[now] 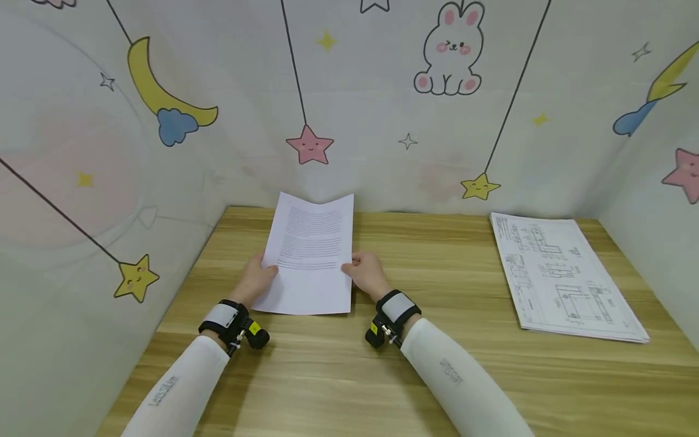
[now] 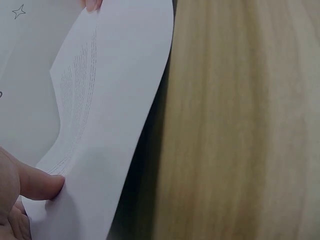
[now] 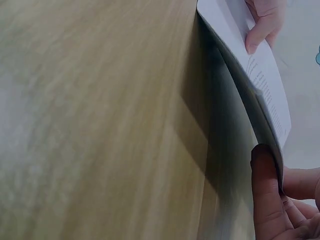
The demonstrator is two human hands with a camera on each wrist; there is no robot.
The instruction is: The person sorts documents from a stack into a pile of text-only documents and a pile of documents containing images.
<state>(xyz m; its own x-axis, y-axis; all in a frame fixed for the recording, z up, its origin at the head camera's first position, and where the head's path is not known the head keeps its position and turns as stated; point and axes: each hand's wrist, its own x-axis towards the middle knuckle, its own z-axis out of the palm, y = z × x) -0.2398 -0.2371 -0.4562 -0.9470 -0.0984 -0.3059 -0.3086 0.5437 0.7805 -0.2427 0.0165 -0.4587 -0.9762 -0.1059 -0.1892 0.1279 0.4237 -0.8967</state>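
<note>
Both hands hold a stack of white printed paper point(image 1: 314, 285) by its two side edges, tilted up so the text faces the head camera. My left hand point(image 1: 256, 279) pinches the left edge, its thumb on the printed face, as the left wrist view also shows with the hand point(image 2: 25, 190) at the lower left. My right hand point(image 1: 368, 273) pinches the right edge. In the right wrist view the right hand point(image 3: 285, 200) has thumb and fingers on opposite faces of the paper, whose lower edge stands above the table and casts a shadow.
A second stack of paper point(image 1: 573, 279) with technical drawings lies on the right side of the wooden table point(image 1: 437, 364). Behind the table hangs a white cloth point(image 1: 377, 109) printed with stars, a moon and a rabbit, which continues along both sides.
</note>
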